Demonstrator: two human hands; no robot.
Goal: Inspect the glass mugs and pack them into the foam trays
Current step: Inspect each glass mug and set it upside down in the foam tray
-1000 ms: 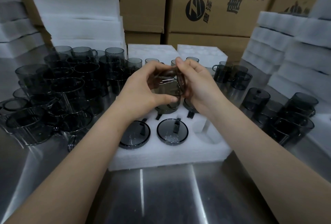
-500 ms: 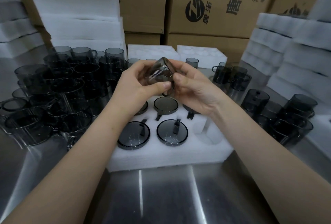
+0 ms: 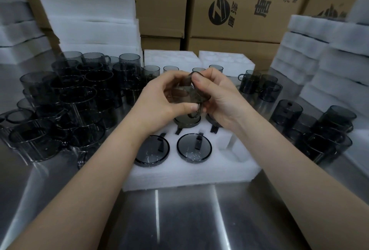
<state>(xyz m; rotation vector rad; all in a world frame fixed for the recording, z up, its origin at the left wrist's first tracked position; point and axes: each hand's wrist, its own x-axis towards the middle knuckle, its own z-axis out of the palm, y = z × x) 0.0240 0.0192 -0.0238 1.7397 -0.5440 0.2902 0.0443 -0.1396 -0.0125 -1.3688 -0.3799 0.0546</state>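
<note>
Smoky glass mug (image 3: 184, 95) is in the air, tilted, held between both hands above the back rows of the foam tray (image 3: 189, 171). The left hand (image 3: 157, 100) curls round its left side with the thumb underneath. The right hand (image 3: 221, 100) grips the right side, one fingertip on the upper edge. Both are clamped on the glass. Cannot tell through the fingers which end is the mouth.

The tray sits on the steel table (image 3: 179, 219), dead ahead. In the front row, two packed mugs (image 3: 194, 147) sit base-up in their cut-outs, handles in the slots. Just right of them is a pocket (image 3: 229, 143) of bare foam. One row back there are more base-up glasses, partly hidden under the hands.

Left of the tray is a dense cluster of loose mugs (image 3: 69, 100), upright, several stacked. On the right is a smaller cluster (image 3: 319, 133), with a few more further back near the right foam.

Behind the hands, two spare trays (image 3: 171, 60) lie side by side. Foam stacks (image 3: 89, 10) rise at far left and far right. Cardboard boxes (image 3: 249, 6) with black logo and printed characters close off the back.
</note>
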